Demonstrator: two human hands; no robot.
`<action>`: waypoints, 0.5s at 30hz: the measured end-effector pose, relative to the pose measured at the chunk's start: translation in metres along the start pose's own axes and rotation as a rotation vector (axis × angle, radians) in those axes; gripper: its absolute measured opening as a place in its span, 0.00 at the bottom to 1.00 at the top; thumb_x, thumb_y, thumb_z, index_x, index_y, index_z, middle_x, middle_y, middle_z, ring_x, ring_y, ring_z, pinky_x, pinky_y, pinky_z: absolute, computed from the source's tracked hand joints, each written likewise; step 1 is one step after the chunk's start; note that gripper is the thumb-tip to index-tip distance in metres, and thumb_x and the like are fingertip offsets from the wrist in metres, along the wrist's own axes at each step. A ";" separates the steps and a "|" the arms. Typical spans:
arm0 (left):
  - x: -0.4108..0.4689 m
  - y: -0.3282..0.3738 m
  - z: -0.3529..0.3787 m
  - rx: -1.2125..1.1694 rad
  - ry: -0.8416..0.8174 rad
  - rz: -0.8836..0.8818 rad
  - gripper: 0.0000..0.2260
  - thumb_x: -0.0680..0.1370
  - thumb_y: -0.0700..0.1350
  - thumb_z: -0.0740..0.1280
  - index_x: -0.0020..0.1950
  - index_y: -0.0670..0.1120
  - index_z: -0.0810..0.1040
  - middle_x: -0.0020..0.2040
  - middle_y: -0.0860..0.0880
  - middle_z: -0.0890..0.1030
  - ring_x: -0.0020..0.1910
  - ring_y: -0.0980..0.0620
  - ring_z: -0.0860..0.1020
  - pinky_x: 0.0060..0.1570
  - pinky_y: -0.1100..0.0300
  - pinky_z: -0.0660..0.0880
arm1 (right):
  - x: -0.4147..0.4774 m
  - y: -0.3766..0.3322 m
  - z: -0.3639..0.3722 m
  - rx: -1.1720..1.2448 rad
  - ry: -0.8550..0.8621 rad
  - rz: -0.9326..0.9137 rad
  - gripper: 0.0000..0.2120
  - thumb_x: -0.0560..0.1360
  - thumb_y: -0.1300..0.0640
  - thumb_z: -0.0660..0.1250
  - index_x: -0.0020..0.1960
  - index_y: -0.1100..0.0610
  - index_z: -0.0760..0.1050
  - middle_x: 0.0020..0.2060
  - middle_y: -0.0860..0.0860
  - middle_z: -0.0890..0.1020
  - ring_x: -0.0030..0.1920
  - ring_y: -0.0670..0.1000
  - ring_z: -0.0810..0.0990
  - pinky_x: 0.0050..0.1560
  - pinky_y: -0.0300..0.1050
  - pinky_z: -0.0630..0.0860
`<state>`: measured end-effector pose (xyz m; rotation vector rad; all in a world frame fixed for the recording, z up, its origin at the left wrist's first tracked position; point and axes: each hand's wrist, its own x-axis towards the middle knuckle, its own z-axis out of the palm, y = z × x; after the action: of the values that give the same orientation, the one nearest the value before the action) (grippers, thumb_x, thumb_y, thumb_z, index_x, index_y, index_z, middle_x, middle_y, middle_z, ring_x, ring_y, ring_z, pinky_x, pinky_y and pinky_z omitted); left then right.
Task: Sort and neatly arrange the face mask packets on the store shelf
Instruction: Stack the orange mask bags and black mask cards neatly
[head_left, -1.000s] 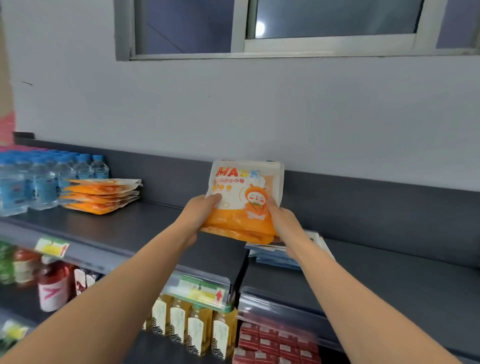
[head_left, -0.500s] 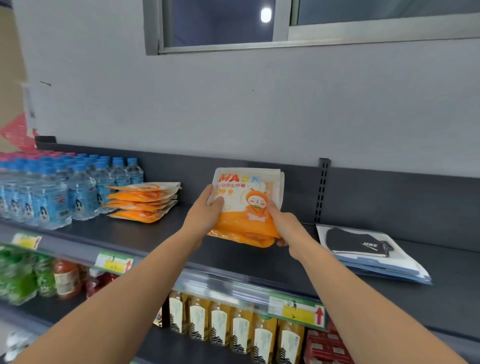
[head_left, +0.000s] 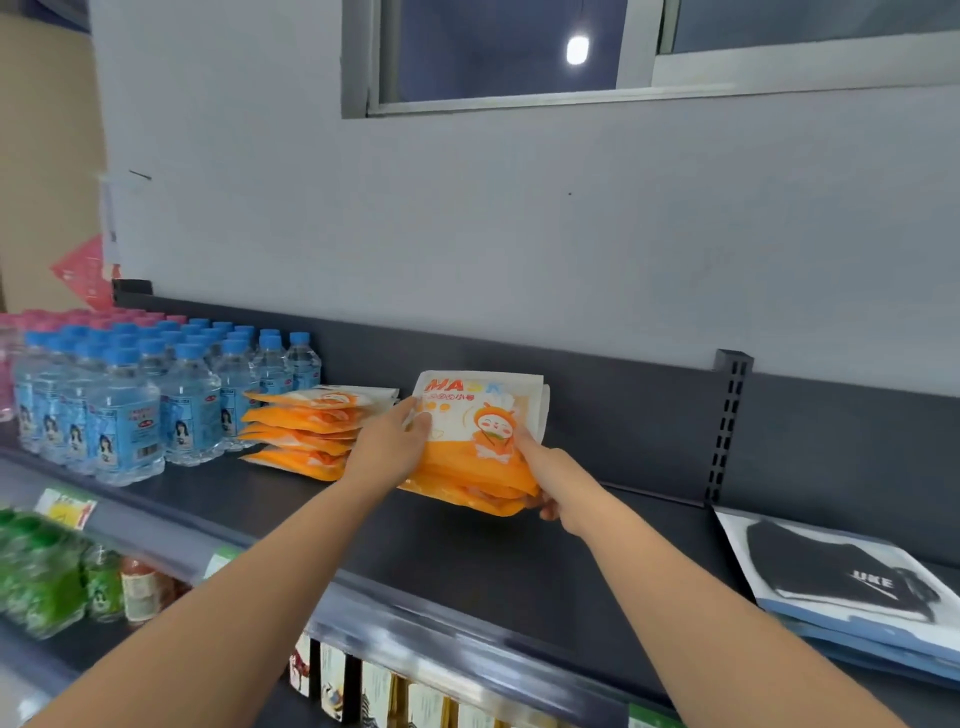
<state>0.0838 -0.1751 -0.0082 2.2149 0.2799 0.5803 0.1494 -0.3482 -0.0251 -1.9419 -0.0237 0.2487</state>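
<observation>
We find the left hand (head_left: 387, 448) and right hand (head_left: 551, 480) gripping a bundle of orange mask packets (head_left: 475, 441), fingers curled round its side edges, held tilted just above the shelf (head_left: 467, 564). At its nine o'clock lies a stack of orange packets (head_left: 304, 432), next to water bottles (head_left: 130, 410). At four o'clock lie black mask packets (head_left: 841, 587).

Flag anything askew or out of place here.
The shelved orange mask stack beside the water bottles is fanned, edges uneven. The held orange packets, between left hand and right hand, are tilted. Nothing spilled or damaged.
</observation>
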 end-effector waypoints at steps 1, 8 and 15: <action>0.004 -0.002 -0.002 0.022 -0.011 -0.001 0.22 0.84 0.51 0.53 0.77 0.47 0.62 0.73 0.45 0.68 0.68 0.46 0.70 0.56 0.58 0.65 | 0.005 -0.002 0.004 -0.004 -0.006 0.004 0.37 0.73 0.25 0.52 0.60 0.55 0.74 0.43 0.55 0.80 0.39 0.51 0.74 0.33 0.40 0.68; 0.035 -0.023 -0.014 0.100 -0.174 -0.052 0.23 0.82 0.50 0.54 0.76 0.45 0.63 0.74 0.44 0.66 0.70 0.44 0.66 0.60 0.56 0.63 | 0.033 -0.006 0.034 -0.015 -0.030 0.043 0.38 0.74 0.26 0.51 0.55 0.59 0.77 0.39 0.56 0.81 0.36 0.51 0.74 0.34 0.41 0.69; 0.058 -0.049 -0.024 0.167 -0.249 -0.031 0.24 0.83 0.51 0.54 0.78 0.46 0.58 0.77 0.44 0.62 0.73 0.44 0.64 0.68 0.54 0.63 | 0.047 -0.012 0.062 0.025 0.009 0.101 0.34 0.75 0.28 0.52 0.55 0.58 0.75 0.41 0.56 0.81 0.34 0.51 0.75 0.32 0.40 0.67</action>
<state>0.1221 -0.1057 -0.0136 2.4104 0.2394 0.2679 0.1850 -0.2803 -0.0435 -1.9214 0.0826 0.3060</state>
